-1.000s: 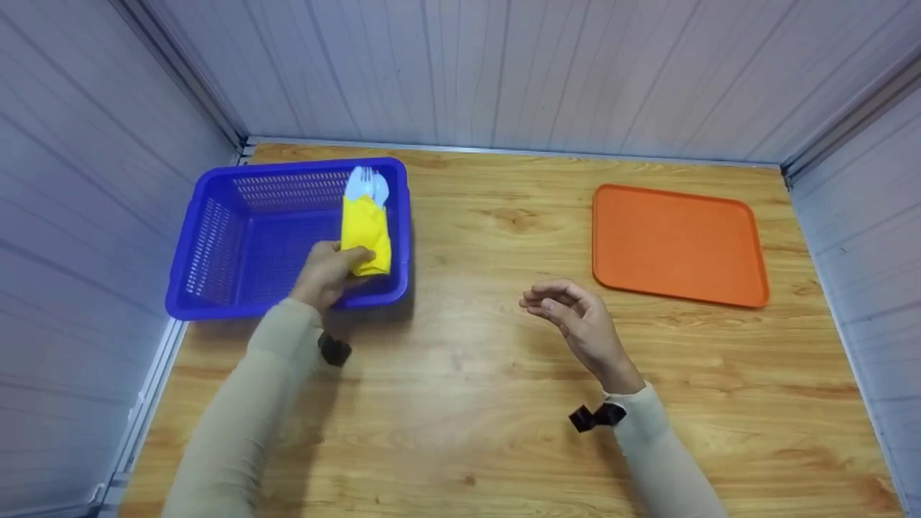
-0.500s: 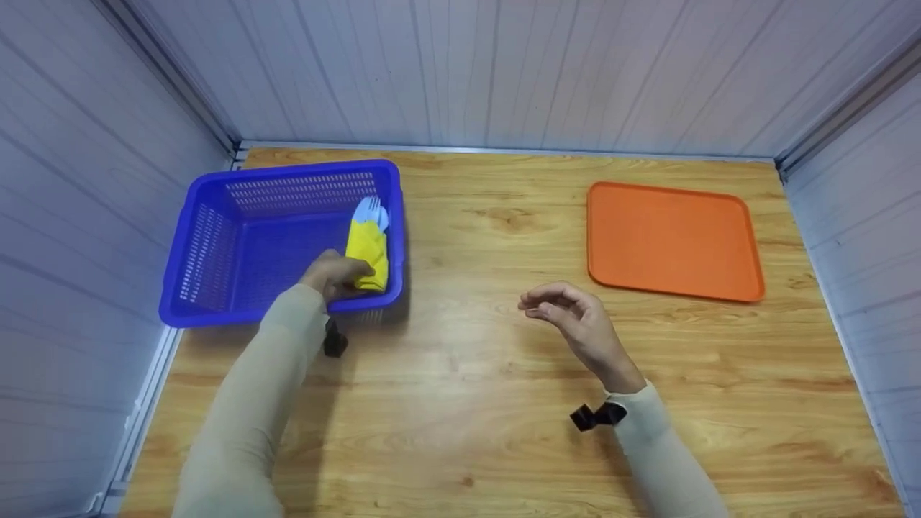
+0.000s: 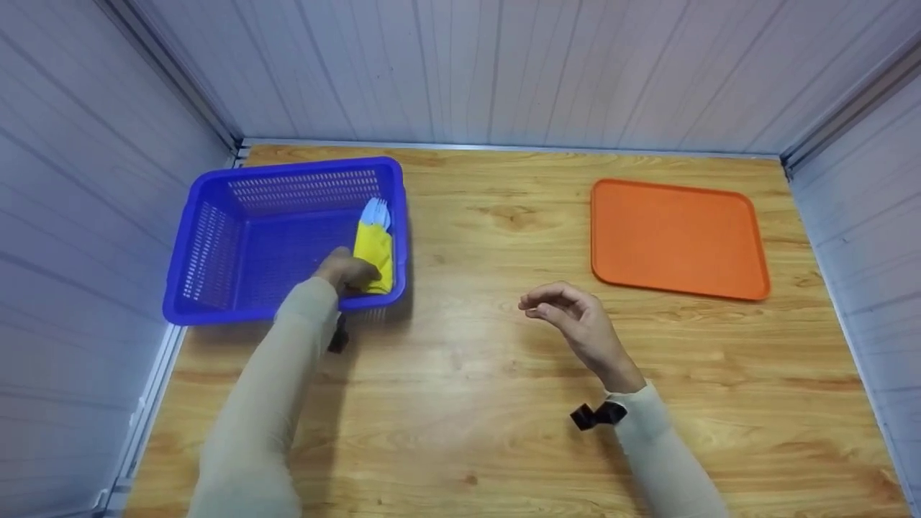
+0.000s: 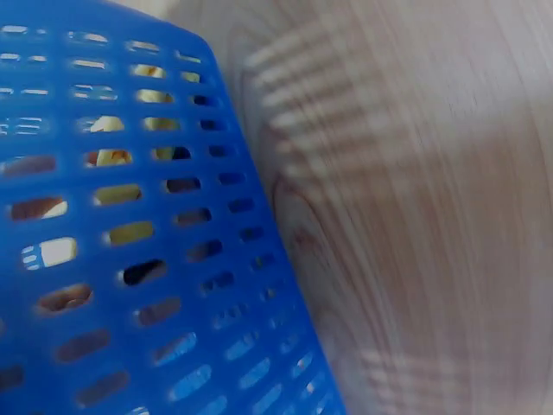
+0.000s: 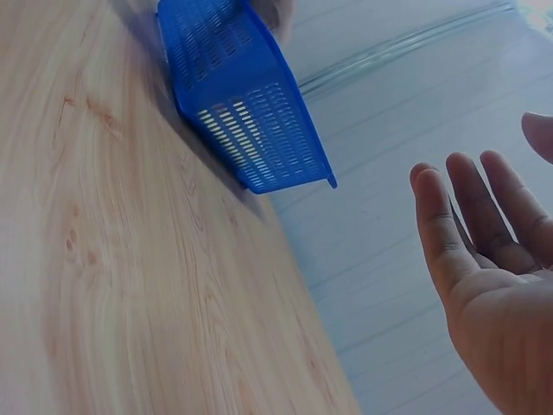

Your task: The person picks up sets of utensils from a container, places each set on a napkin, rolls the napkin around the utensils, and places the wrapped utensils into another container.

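In the head view my left hand (image 3: 349, 272) reaches over the near rim of a blue plastic basket (image 3: 288, 170) and grips the lower end of a yellow napkin (image 3: 375, 244). A light-coloured fork (image 3: 374, 210) sticks out of the napkin's top, with another utensil beside it partly covered. The bundle lies along the basket's right inner wall. My fingers under the bundle are hidden. My right hand (image 3: 579, 320) hovers over the table with loosely bent fingers and holds nothing. In the left wrist view the basket wall (image 4: 104, 216) blocks most of the hand, with bits of yellow showing through its slots.
An orange tray (image 3: 680, 237) lies on the right side of the wooden table (image 3: 460, 403). Pale panel walls (image 3: 460, 72) enclose the back and both sides. The basket stands close to the left wall.
My left hand has lowered the napkin bundle into the basket, then shifted slightly right with it. My right hand has stayed in place.
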Tool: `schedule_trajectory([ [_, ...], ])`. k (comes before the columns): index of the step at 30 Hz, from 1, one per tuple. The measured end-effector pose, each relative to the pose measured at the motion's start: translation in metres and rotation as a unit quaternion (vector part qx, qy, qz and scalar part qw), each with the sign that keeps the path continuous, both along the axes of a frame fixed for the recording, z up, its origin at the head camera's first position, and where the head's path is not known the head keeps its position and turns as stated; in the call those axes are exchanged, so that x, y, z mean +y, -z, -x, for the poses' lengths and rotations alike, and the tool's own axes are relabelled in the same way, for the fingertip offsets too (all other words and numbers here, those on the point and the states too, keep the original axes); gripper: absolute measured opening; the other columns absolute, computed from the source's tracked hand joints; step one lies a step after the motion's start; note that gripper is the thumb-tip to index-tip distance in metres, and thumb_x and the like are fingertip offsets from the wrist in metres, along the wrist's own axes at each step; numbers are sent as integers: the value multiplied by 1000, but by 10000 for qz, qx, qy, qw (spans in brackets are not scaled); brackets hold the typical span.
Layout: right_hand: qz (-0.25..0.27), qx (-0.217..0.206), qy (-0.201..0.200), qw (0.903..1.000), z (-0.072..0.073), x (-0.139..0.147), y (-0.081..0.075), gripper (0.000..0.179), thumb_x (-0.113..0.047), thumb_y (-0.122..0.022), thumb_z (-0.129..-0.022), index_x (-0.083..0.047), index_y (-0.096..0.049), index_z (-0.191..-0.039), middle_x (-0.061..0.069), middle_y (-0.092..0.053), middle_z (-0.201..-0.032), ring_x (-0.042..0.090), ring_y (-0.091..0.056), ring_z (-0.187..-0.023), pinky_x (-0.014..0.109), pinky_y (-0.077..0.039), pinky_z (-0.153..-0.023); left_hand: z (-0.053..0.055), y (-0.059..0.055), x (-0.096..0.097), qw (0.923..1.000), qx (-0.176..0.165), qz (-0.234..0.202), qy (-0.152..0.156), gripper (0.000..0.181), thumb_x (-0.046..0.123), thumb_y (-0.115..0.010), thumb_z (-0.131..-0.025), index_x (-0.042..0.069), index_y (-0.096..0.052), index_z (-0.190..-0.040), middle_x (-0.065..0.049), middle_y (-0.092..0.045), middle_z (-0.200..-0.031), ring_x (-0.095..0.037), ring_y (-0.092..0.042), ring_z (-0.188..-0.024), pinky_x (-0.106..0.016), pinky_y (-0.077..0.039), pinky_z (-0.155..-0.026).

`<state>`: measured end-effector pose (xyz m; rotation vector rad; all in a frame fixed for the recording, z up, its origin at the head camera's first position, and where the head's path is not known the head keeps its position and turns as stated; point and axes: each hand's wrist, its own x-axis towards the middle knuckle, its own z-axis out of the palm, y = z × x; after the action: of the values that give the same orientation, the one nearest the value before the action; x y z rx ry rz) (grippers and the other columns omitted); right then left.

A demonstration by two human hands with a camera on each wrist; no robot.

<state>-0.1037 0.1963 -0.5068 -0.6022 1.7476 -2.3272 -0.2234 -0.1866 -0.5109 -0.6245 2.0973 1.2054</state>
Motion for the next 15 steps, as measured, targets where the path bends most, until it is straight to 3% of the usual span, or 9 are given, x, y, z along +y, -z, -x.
schedule_trajectory([
  [3, -54, -44, 53, 10000, -1, 1, 1, 26, -3, -60, -100, 15, -58, -118, 31, -61, -114, 39, -62, -110, 46, -51, -96, -3, -2, 1, 9979, 225, 422, 438, 42, 0, -65, -82, -5, -48, -120, -14, -50, -105, -25, -53, -89, -32, -53, -74],
  [5, -95, -49, 79, 9999, -1, 2, 2, 27, -4, -60, -100, 15, -58, -118, 32, -61, -114, 40, -62, -110, 47, -51, -96, -7, -4, 2, 9919, 397, 849, 853, 37, 5, -67, -83, -5, -52, -115, -15, -53, -104, -27, -53, -90, -35, -53, -78],
  [10, -126, -26, 111, 9999, -2, 4, 2, 26, -3, -60, -99, 16, -58, -118, 34, -60, -113, 40, -62, -109, 47, -51, -95, -13, -12, 7, 9596, 959, 2130, 1566, 74, 24, -74, -86, -14, -35, -136, -35, -43, -128, -47, -47, -118, -55, -43, -101],
  [12, -135, -14, 136, 9998, -2, 5, 2, 26, -4, -60, -99, 15, -59, -117, 34, -60, -113, 40, -62, -108, 47, -51, -95, -14, -13, 9, 9523, 1058, 2261, 1754, 76, 25, -73, -87, -15, -33, -136, -35, -43, -126, -47, -47, -117, -57, -42, -102],
  [15, -159, -25, 155, 9997, -2, 4, 2, 27, -4, -61, -99, 15, -59, -117, 34, -60, -113, 41, -62, -108, 48, -51, -95, -13, -14, 9, 9566, 809, 1947, 2010, 42, 21, -67, -90, -8, -50, -116, -22, -53, -105, -33, -55, -95, -46, -50, -87],
])
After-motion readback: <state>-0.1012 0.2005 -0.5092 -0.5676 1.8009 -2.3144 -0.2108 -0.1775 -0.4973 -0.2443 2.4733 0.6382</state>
